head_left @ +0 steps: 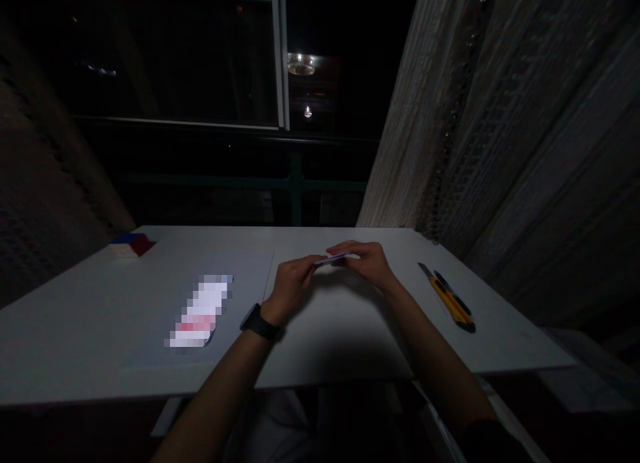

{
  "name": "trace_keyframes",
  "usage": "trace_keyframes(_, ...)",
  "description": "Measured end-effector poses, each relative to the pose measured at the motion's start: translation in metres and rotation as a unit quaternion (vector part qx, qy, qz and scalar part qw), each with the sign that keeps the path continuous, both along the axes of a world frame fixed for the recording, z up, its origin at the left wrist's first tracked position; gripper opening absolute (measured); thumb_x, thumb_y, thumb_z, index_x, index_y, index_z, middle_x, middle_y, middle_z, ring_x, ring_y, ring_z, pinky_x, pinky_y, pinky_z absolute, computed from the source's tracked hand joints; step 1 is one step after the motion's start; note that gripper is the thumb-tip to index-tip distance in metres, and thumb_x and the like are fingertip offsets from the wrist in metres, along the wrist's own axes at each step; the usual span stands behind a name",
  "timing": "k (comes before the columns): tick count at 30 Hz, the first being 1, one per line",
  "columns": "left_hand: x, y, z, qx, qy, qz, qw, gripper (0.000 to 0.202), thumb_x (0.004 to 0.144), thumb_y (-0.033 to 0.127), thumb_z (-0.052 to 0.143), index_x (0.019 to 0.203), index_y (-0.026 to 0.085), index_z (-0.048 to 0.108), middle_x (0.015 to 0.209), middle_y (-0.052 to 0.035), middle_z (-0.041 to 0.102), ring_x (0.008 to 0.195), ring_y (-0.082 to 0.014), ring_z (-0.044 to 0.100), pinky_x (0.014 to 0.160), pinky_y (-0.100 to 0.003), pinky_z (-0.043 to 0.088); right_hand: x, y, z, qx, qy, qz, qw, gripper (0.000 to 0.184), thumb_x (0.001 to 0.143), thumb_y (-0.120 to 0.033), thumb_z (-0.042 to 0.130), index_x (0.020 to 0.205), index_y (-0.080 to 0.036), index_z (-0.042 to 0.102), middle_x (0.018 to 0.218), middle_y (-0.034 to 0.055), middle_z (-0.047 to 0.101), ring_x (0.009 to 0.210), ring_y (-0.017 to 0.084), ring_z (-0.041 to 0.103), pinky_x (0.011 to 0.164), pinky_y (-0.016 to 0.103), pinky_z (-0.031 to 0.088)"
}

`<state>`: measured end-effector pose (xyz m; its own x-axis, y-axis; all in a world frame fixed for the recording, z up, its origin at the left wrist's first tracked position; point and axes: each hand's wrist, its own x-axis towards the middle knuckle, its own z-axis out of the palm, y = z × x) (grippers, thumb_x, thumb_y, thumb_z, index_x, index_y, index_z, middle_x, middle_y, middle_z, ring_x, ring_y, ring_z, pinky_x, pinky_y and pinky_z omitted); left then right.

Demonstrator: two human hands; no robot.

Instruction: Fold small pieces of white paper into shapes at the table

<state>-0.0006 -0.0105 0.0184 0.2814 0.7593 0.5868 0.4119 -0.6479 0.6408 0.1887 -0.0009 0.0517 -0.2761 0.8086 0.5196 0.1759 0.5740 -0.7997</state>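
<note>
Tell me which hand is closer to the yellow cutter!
Right. The right hand is to the left of the yellow cutter, holding a thin flat thing; the left hand, also holding it, is farther left.

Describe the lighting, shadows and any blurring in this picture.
Head view: dim overall, a lit screen bright but pixelated; a soft shadow darkens the white table between the forearms; the thin flat item in the left hand and right hand shows little detail.

Fingers (347,245) partly hide the thin flat piece (334,258), and the phone screen (201,309) is pixelated beyond reading.
</note>
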Motion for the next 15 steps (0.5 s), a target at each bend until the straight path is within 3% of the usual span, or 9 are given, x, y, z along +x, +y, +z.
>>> trace_keyframes(7, 0.003, 0.001, -0.003, -0.02, -0.012, -0.013, 1.0, 0.029, 0.078, 0.016, 0.051, 0.103, 0.024, 0.064, 0.104, -0.0045, 0.066, 0.098, -0.02, 0.059, 0.091, -0.03, 0.04, -0.001, -0.007, 0.007, -0.005, 0.014, 0.0, 1.0, 0.008, 0.062, -0.024, 0.072, 0.07, -0.024, 0.072, 0.082, 0.0032, 0.069, 0.085, 0.019, 0.063, 0.085, 0.032, 0.048)
trace_keyframes(15, 0.003, 0.008, -0.013, -0.013, -0.002, 0.001, 1.0, 0.023, 0.08, 0.023, 0.05, 0.098, 0.023, 0.065, 0.094, -0.0064, 0.067, 0.085, -0.0201, 0.061, 0.081, -0.029, 0.042, -0.003, -0.013, 0.013, -0.012, 0.041, -0.014, 0.999, 0.005, 0.063, -0.026, 0.071, 0.064, -0.021, 0.071, 0.078, 0.0045, 0.069, 0.08, 0.019, 0.063, 0.081, 0.032, 0.049)
